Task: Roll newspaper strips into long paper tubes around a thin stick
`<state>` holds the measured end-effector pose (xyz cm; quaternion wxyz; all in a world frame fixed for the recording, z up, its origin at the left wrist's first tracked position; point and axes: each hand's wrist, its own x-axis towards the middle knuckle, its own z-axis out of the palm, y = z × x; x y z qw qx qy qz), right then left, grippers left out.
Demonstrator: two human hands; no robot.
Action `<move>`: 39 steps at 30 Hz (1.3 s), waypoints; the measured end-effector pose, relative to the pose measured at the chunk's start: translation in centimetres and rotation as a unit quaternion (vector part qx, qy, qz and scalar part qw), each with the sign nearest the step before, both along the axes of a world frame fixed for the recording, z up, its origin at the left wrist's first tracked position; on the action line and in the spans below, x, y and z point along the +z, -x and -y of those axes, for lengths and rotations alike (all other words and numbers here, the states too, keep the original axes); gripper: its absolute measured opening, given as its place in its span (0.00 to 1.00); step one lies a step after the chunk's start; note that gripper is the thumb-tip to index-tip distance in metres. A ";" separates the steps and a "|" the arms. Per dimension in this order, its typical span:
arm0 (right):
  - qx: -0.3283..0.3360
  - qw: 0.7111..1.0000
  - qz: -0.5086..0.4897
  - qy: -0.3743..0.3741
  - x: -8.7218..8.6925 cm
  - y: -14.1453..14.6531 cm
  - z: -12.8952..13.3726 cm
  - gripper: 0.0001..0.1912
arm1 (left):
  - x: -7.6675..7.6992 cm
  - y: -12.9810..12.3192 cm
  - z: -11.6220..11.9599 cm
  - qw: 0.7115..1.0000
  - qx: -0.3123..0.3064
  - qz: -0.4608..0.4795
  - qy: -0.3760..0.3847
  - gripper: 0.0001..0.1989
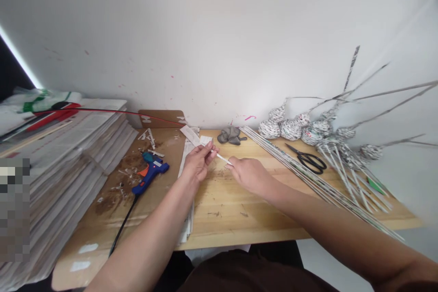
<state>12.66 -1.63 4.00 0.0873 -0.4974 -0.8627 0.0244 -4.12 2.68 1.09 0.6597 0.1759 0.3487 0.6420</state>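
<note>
Between my hands, over the wooden table (219, 228), runs a thin white paper tube (222, 158) that slants down to the right. The fingers of my left hand (199, 159) pinch its upper end, where a loose flap of paper sticks out. My right hand (248, 172) is closed around the lower end. Behind my left hand a flat strip of newsprint (190, 135) points up and to the left. Part of a stack of newspaper strips (185, 232) lies under my left forearm.
A blue glue gun (150, 177) rests on stained cardboard (102, 219) at the left, beside a tall newspaper pile (78, 159). Grey cloth (229, 135) lies by the wall. Rolled tubes (290, 164), black scissors (310, 161) and several woven paper forms (290, 129) are at the right.
</note>
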 end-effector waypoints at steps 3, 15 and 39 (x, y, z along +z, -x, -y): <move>0.000 0.998 0.068 -0.012 -0.1 0.2 0.1 0.21 | -0.1 0.0 0.0 1.000 0.006 -0.004 0.005 0.07; -0.021 0.997 -0.046 0.063 -0.7 1.2 -0.9 0.20 | -0.1 -0.2 0.2 1.000 -0.007 -0.013 0.002 0.08; 0.004 0.611 -0.541 0.578 -1.5 1.1 -2.4 0.14 | 0.5 -0.1 0.6 0.995 -0.098 0.009 -0.002 0.05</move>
